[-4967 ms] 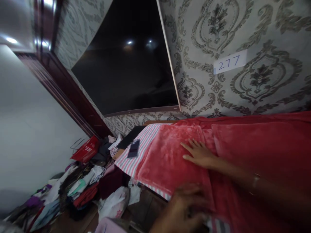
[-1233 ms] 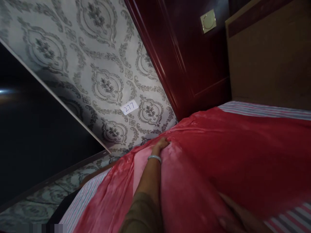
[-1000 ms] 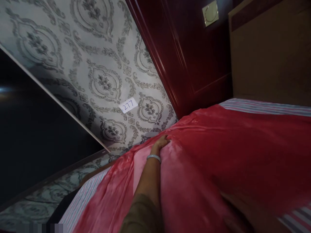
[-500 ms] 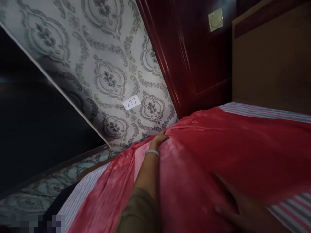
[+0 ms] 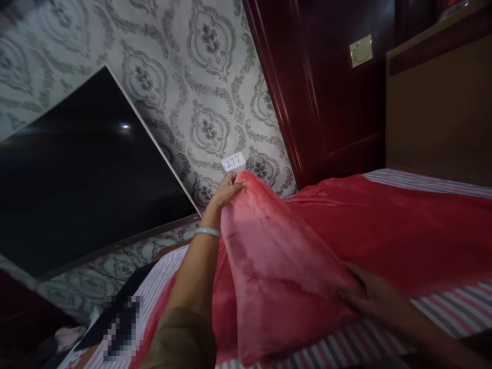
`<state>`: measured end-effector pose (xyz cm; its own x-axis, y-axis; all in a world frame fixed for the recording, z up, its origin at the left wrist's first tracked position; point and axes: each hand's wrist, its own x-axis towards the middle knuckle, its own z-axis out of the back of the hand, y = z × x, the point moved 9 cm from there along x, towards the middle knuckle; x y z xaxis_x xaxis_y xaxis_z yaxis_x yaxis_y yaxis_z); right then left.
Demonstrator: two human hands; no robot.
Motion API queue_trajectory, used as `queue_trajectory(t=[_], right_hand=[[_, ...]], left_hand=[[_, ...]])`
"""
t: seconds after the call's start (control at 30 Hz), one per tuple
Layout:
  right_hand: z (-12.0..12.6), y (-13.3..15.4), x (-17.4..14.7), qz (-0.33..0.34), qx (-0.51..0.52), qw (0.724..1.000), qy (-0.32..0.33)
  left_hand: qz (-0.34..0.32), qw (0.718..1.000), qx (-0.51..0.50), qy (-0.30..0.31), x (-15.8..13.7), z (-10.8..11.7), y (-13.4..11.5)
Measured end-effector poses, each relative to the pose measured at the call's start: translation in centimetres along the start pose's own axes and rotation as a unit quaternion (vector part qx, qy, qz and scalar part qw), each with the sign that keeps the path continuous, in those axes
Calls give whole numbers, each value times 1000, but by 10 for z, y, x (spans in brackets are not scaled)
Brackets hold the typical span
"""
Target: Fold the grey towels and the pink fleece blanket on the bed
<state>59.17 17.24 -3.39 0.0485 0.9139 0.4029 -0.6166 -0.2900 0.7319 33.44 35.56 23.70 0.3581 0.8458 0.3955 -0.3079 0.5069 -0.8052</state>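
Observation:
A red and pink plush blanket is spread over the bed, with a folded part raised between my hands. My left hand, with a pale bangle at the wrist, grips the far upper corner of that fold, lifted in front of the wall. My right hand pinches the fold's near right edge, low over the bed; its fingers are dim and partly hidden. Beneath the blanket shows a striped sheet, along the near side and in the far right corner.
A large black TV screen leans at the left before patterned wallpaper. A paper marked 277 is on the wall. Behind the bed stand a dark red wooden panel with a square switch plate and a brown board.
My left hand has lifted the blanket's far corner up and to the left. The fold now hangs raised between both hands, baring striped sheet at the near edge. The view has shifted slightly.

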Motion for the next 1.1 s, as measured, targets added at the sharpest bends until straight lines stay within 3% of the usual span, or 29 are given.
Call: queue_trajectory(t=[0.1, 0.2, 0.3, 0.37, 0.53, 0.63, 0.77, 0.83, 0.9, 0.93, 1.0, 1.1], right_hand=[[49, 43, 19, 93, 19, 995, -19], [116, 87, 45, 174, -49, 982, -58], [164, 114, 79, 191, -96, 975, -58], [176, 121, 105, 175, -122, 976, -50], [154, 132, 160, 151, -188, 970, 4], [157, 163, 171, 226, -246, 940, -73], [159, 183, 138, 335, -338, 854, -209], [143, 164, 100, 384, -337, 822, -252], [114, 124, 57, 406, -319, 817, -258], [96, 100, 38, 400, -310, 829, -237], [51, 54, 3, 407, -295, 854, -136], [19, 8, -32, 370, -286, 880, -85]], left_hand=[[-52, 997, -18, -63, -29, 41, -39], [-91, 987, -47, -126, -62, 80, -68], [-86, 984, -66, -144, -93, 101, -75], [-62, 987, -61, -138, -108, 103, -66], [-21, 985, -4, -170, -120, 101, -30], [-79, 967, 48, -237, -124, 114, -36], [-126, 947, 107, -277, -156, 119, -35], [-133, 941, 174, -257, -189, 103, -16], [-141, 936, 254, -199, -229, 71, 18], [-129, 937, 283, -160, -250, 52, 41], [-63, 936, 340, -65, -288, 14, 93], [10, 915, 404, 7, -331, -20, 143]])
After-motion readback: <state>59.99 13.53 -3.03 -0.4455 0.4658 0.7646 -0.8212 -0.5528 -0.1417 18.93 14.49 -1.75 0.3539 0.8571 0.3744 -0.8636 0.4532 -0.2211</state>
